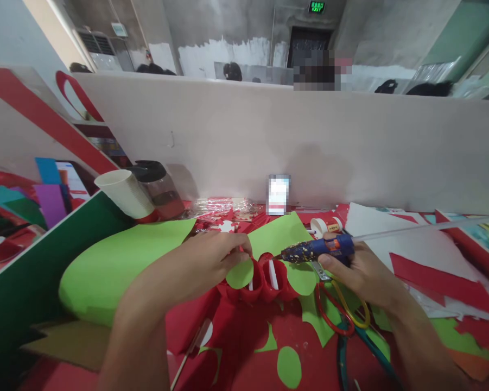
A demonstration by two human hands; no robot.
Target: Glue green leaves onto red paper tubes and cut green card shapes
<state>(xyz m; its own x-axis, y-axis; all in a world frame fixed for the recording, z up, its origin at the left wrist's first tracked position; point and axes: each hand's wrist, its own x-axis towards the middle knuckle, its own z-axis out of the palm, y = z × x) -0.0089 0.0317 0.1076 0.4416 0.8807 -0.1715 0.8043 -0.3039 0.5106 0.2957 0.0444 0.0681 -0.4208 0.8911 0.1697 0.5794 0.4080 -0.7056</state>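
In the head view my right hand (364, 274) grips a blue, gold-speckled hot glue gun (313, 250). A long clear glue stick (415, 230) sticks out of its back end. The nozzle points left, at the rim of some short red paper tubes (271, 294) standing side by side. White strips (273, 276) show inside two of them. My left hand (217, 252) is at the left side of the tubes, its fingers pinching a green paper circle (240, 275) over one of them. Whether the nozzle touches the rim, I cannot tell.
Scissors with red and yellow handles (334, 320) and teal-handled scissors (342, 353) lie near my right wrist. A loose green oval (289, 367) is in front. Rolled green paper (118, 260), a paper cup (124, 193) and a phone (278, 195) stand around.
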